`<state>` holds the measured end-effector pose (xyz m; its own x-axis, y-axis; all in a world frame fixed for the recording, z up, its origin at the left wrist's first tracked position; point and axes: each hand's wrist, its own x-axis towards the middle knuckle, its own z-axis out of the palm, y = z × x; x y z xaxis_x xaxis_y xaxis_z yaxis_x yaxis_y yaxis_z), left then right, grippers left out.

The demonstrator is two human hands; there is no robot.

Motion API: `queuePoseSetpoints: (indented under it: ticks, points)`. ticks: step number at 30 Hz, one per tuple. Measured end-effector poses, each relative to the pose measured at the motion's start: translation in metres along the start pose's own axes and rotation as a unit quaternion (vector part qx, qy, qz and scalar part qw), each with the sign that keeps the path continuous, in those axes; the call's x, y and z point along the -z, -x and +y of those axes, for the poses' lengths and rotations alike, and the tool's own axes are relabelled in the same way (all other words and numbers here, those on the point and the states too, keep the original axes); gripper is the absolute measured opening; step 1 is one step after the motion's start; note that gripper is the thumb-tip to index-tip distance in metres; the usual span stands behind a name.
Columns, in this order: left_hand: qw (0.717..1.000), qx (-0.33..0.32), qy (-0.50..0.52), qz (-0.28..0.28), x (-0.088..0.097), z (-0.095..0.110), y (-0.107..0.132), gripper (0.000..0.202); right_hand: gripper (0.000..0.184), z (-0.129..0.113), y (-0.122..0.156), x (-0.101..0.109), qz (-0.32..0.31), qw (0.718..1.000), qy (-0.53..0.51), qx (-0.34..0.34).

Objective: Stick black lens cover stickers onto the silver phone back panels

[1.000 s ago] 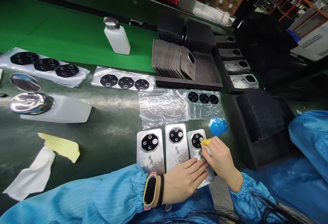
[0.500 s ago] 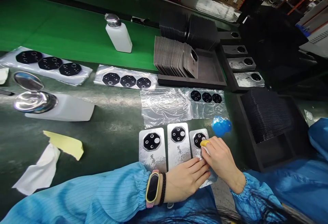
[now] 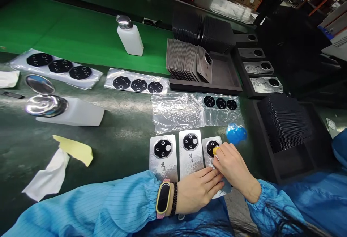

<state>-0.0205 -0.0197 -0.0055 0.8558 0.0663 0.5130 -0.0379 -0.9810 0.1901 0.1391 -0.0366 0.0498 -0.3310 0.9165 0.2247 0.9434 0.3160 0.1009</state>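
Three silvery phone back covers with black octagonal camera plates lie in a row: the left cover, the middle cover and the right cover. My left hand rests on the lower part of the right cover, its fingers stretched out flat. Over that cover's camera plate, my right hand is closed with fingers curled. Something small and yellow shows at its fingertips, perhaps a finger cot. What the right fingers pinch, if anything, is hidden.
Clear film with black plates lies beyond the covers, beside a blue blob. Black trays hold stacked covers. A lidded bottle and white bottle stand left, with yellow paper and white tissue.
The whole view has shifted slightly, with things appearing a little farther right. My right fingertips have moved slightly over the camera plate; my left hand stays on the cover.
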Motion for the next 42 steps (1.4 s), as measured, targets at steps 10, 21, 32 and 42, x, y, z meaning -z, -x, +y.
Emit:
queuePoseSetpoints:
  ticks: [10, 21, 32, 42]
  points:
    - [0.999, -0.021, -0.016, -0.039, 0.002, -0.002, 0.001, 0.04, 0.028, 0.001, -0.002, 0.0, 0.011, 1.0, -0.004, 0.009]
    - [0.999, -0.025, -0.022, -0.021, 0.001, -0.003, 0.002, 0.036, 0.029, 0.002, -0.004, 0.001, 0.015, 0.999, -0.03, -0.002]
    - [0.999, -0.015, -0.02, -0.029, -0.003, -0.001, 0.005, 0.038, 0.024, 0.008, 0.014, 0.002, 0.087, 0.983, -0.13, -0.092]
    - [1.0, -0.014, -0.003, -0.017, 0.0, -0.001, 0.002, 0.041, 0.025, -0.001, 0.011, -0.007, 0.069, 0.986, -0.123, -0.087]
